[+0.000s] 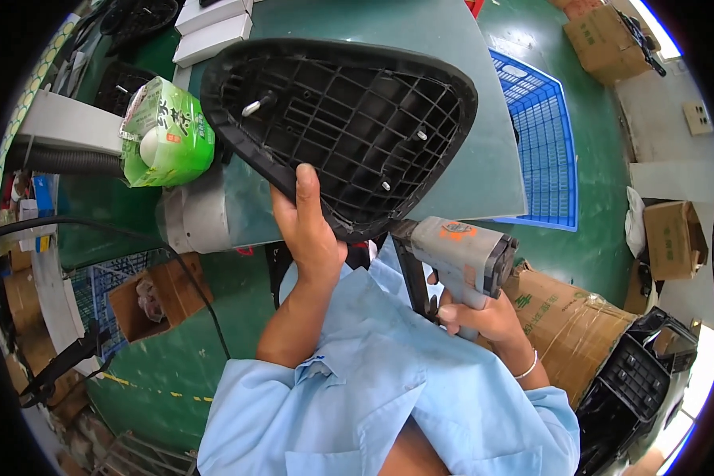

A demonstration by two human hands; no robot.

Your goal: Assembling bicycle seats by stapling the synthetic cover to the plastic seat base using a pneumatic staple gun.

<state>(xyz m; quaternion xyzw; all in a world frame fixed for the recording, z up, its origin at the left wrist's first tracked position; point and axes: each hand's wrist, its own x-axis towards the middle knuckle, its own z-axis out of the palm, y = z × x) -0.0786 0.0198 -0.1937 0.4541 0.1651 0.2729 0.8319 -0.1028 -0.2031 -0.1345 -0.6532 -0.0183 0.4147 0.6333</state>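
A black plastic seat base [337, 119] with a ribbed grid underside stands tilted over the green worktable, its padded rim wrapped in dark cover material. Several metal bolts stick out of the grid. My left hand [308, 230] grips its near left rim, thumb on the ribbed side, the other fingers hidden behind. In my right hand [488, 317] is a grey pneumatic staple gun [460, 258], held by its handle. The gun's nose meets or nearly meets the lower rim of the seat base; I cannot tell whether they touch.
A green cut-open carton [170, 139] stands left of the seat base, near white boxes [212, 36]. The worktable [484, 170] ends at the right, beside a blue plastic crate [559, 151]. A large cardboard box [567, 325] is close to my right arm. A black hose [190, 270] hangs at left.
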